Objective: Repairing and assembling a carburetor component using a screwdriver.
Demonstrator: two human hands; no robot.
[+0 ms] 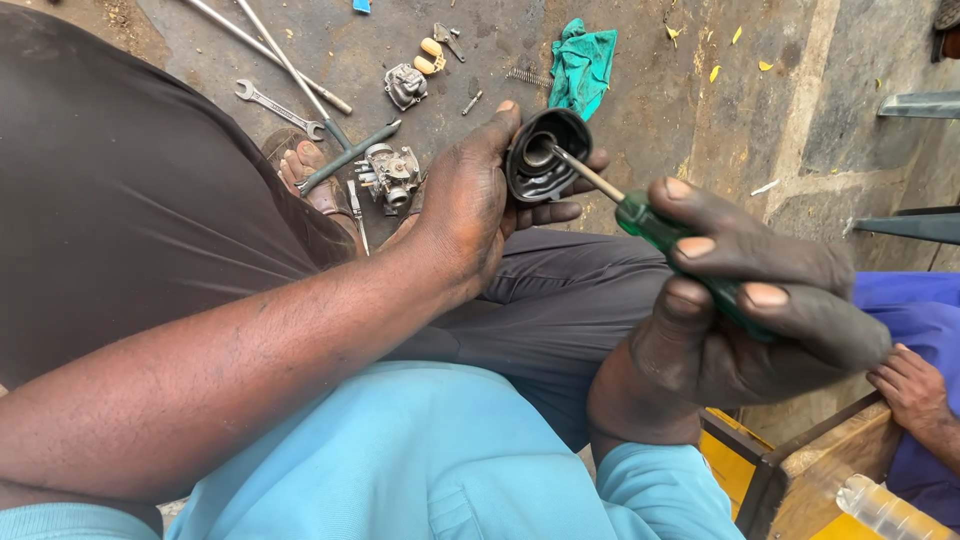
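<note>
Two hands work over the person's lap, above dark grey trousers (560, 290) and a light blue shirt (420, 460). Biggest in view is the left forearm, running up to the left hand (475, 205), which is wrapped around a black, cup-shaped metal part (545, 155), thumb on its upper edge and fingers behind it, open side turned toward the camera. Opposite, the right hand (750, 300) is clenched around the green handle of a screwdriver (650, 225), whose thin shaft reaches up and left so that its tip sits inside the hollow of the cup, near the middle. Cup and screwdriver are both held up in the air, well above the ground.

Down on the stained concrete floor (680, 110) lie a crumpled teal rag (582, 60), long metal rods (285, 60), an open-ended spanner (278, 108), a carburettor body (390, 178) beside a sandalled foot, a smaller cast metal piece (405, 85), and a short coil spring (527, 77). At the right edge another person's hand (912, 385) rests beside a blue garment.
</note>
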